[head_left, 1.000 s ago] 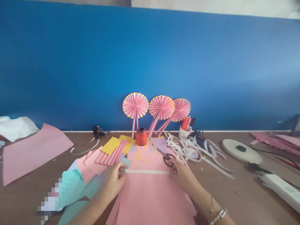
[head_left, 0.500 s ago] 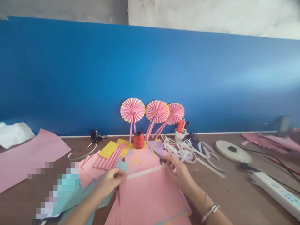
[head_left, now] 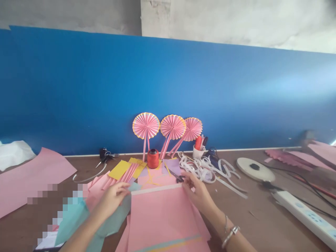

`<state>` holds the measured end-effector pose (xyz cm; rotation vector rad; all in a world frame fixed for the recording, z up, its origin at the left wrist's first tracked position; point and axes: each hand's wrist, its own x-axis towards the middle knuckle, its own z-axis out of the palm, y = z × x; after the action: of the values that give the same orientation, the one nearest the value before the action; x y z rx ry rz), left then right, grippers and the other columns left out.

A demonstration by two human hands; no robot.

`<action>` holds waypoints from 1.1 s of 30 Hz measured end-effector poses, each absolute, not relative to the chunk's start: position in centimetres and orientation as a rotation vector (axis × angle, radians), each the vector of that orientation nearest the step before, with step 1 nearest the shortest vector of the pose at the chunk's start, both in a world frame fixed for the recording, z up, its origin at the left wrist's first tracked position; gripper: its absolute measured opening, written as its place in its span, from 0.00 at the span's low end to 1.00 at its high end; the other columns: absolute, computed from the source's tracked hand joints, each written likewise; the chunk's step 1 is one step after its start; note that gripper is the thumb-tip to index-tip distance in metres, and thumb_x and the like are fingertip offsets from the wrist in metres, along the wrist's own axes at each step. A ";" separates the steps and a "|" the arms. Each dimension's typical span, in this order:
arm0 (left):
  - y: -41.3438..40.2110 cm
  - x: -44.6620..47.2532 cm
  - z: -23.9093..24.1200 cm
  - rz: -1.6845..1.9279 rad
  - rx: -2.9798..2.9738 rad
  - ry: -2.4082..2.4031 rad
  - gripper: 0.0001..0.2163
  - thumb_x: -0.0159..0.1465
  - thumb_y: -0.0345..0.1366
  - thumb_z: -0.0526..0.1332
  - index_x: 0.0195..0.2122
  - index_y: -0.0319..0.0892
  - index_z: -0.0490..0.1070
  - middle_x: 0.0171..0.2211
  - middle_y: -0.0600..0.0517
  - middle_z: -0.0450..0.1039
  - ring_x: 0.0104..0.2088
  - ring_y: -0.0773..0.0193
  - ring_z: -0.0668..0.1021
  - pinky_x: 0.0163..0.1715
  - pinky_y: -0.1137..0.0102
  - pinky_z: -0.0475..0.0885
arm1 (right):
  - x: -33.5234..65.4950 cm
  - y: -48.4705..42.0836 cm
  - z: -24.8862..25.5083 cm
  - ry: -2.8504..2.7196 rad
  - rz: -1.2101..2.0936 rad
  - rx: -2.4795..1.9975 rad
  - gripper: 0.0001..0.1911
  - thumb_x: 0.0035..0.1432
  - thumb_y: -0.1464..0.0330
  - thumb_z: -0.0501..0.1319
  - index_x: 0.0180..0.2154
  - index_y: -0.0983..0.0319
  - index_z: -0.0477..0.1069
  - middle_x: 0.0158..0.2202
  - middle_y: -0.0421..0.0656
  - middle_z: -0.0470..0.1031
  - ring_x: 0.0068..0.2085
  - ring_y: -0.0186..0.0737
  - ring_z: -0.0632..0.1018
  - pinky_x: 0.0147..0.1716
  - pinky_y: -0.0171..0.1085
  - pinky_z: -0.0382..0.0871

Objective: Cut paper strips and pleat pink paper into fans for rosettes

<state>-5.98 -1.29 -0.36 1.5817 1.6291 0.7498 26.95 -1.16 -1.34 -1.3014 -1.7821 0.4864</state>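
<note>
Desk (head_left: 262, 231) brown, blue panel (head_left: 168, 77) bhd; L grip (head_left: 114, 196) loosely parted, can't tell R grip (head_left: 197, 191).

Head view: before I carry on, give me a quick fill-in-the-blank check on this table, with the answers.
Along the far edge of the pink sheet lies a ____ strip.
Beside the right hand lie black-handled ____.
In front of the blue panel are ____ round pleated fans.
The spool near the fans is wound with ____ thread.
Missing words: white; scissors; three; red.

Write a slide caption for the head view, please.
Left hand and right hand flank a white strip on pink paper, before three pleated fans.
</note>
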 end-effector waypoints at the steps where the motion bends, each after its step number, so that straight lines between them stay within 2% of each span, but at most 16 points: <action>1: -1.4 -5.9 -0.2 0.834 1.655 1.710 0.15 0.55 0.39 0.54 0.41 0.41 0.71 0.37 0.46 0.77 0.34 0.56 0.77 0.34 0.64 0.71 | 26.9 -1.3 -1.3 -1.806 0.452 -1.292 0.17 0.56 0.71 0.53 0.48 0.61 0.66 0.30 0.41 0.70 0.31 0.36 0.72 0.32 0.35 0.68; 2: -1.6 -5.6 0.2 0.919 1.755 1.778 0.14 0.57 0.39 0.53 0.42 0.42 0.71 0.42 0.46 0.77 0.40 0.54 0.77 0.40 0.62 0.71 | 26.7 -1.4 -1.1 -1.832 0.423 -1.278 0.16 0.56 0.72 0.53 0.48 0.61 0.66 0.30 0.41 0.70 0.31 0.36 0.72 0.31 0.35 0.68; 4: -2.3 -4.2 1.4 1.009 2.057 1.737 0.14 0.60 0.37 0.52 0.44 0.43 0.71 0.44 0.46 0.75 0.46 0.54 0.75 0.45 0.59 0.70 | 26.4 -1.9 -0.8 -1.880 0.377 -1.246 0.16 0.57 0.73 0.52 0.47 0.61 0.67 0.30 0.41 0.71 0.31 0.36 0.72 0.31 0.34 0.68; 8: -4.2 0.1 4.7 1.050 2.605 1.568 0.20 0.58 0.24 0.48 0.48 0.44 0.70 0.48 0.47 0.73 0.51 0.54 0.71 0.50 0.56 0.67 | 25.6 -2.7 0.0 -1.932 0.292 -1.242 0.16 0.58 0.73 0.51 0.47 0.61 0.67 0.31 0.42 0.71 0.31 0.37 0.73 0.32 0.35 0.68; 12: -5.2 3.9 7.4 1.095 2.785 1.549 0.24 0.55 0.20 0.46 0.51 0.36 0.69 0.50 0.40 0.72 0.52 0.49 0.70 0.50 0.51 0.65 | 25.3 -3.0 0.3 -1.948 0.244 -1.266 0.16 0.59 0.73 0.50 0.48 0.61 0.66 0.32 0.43 0.71 0.31 0.37 0.73 0.30 0.34 0.68; 14: -5.2 4.6 8.4 1.099 2.779 1.493 0.24 0.54 0.20 0.47 0.50 0.36 0.70 0.49 0.42 0.73 0.51 0.50 0.71 0.51 0.51 0.65 | 25.4 -2.9 0.2 -1.954 0.205 -1.267 0.15 0.59 0.74 0.50 0.47 0.61 0.66 0.32 0.43 0.72 0.31 0.37 0.73 0.30 0.34 0.68; 16: -4.7 4.0 9.2 1.036 2.685 1.464 0.25 0.52 0.21 0.47 0.50 0.40 0.70 0.48 0.46 0.74 0.49 0.55 0.73 0.50 0.57 0.67 | 25.6 -2.6 0.0 -1.939 0.177 -1.269 0.15 0.58 0.74 0.50 0.47 0.61 0.66 0.31 0.43 0.72 0.30 0.37 0.73 0.30 0.34 0.68; 19: -3.1 0.7 10.2 1.021 2.475 1.635 0.22 0.51 0.23 0.47 0.41 0.43 0.75 0.39 0.50 0.79 0.40 0.59 0.78 0.40 0.65 0.72 | 26.0 -2.2 -0.4 -1.903 0.163 -1.276 0.15 0.58 0.73 0.51 0.47 0.61 0.66 0.30 0.42 0.71 0.29 0.37 0.72 0.31 0.35 0.68; 22: -1.8 -2.3 11.0 1.150 2.423 2.071 0.16 0.50 0.24 0.48 0.27 0.43 0.75 0.30 0.47 0.78 0.37 0.52 0.77 0.43 0.57 0.67 | 26.0 -1.9 -0.5 -1.890 0.152 -1.276 0.15 0.58 0.73 0.50 0.46 0.62 0.67 0.31 0.43 0.72 0.29 0.37 0.72 0.30 0.36 0.68; 24: -1.5 -2.5 10.9 1.186 2.380 2.142 0.16 0.53 0.26 0.47 0.27 0.42 0.75 0.30 0.46 0.78 0.37 0.51 0.77 0.44 0.55 0.66 | 25.7 -2.0 -0.4 -1.908 0.167 -1.277 0.15 0.58 0.74 0.51 0.46 0.62 0.67 0.30 0.43 0.72 0.29 0.37 0.73 0.30 0.36 0.68; 27: -1.7 0.7 8.7 1.045 2.317 1.717 0.16 0.60 0.31 0.48 0.41 0.44 0.75 0.40 0.48 0.78 0.42 0.56 0.76 0.44 0.62 0.68 | 25.1 -2.3 -0.4 -1.939 0.183 -1.255 0.14 0.57 0.74 0.51 0.45 0.61 0.67 0.29 0.42 0.71 0.29 0.37 0.73 0.29 0.35 0.68; 30: -2.2 5.3 5.2 0.818 2.210 1.405 0.19 0.58 0.37 0.59 0.51 0.43 0.70 0.49 0.45 0.74 0.50 0.54 0.74 0.48 0.64 0.66 | 24.7 -2.6 -0.3 -1.956 0.174 -1.204 0.15 0.58 0.75 0.50 0.46 0.61 0.66 0.30 0.42 0.71 0.30 0.37 0.73 0.29 0.34 0.68; 31: -2.3 6.5 4.2 0.774 2.192 1.346 0.20 0.56 0.37 0.61 0.51 0.42 0.70 0.50 0.44 0.73 0.51 0.53 0.73 0.49 0.64 0.66 | 24.7 -2.7 -0.3 -1.963 0.174 -1.189 0.15 0.58 0.75 0.50 0.46 0.61 0.66 0.31 0.42 0.72 0.30 0.37 0.73 0.29 0.34 0.68; 33: -2.3 8.2 2.8 0.756 2.114 1.288 0.15 0.57 0.35 0.60 0.45 0.42 0.73 0.47 0.45 0.75 0.48 0.54 0.75 0.46 0.66 0.67 | 24.7 -2.8 -0.1 -1.983 0.179 -1.165 0.15 0.58 0.76 0.50 0.46 0.61 0.66 0.31 0.42 0.72 0.30 0.36 0.73 0.30 0.34 0.69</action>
<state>8.24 -2.32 2.82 2.1144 1.2885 0.7556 24.67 -2.85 -0.11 -1.1649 -1.9829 0.1786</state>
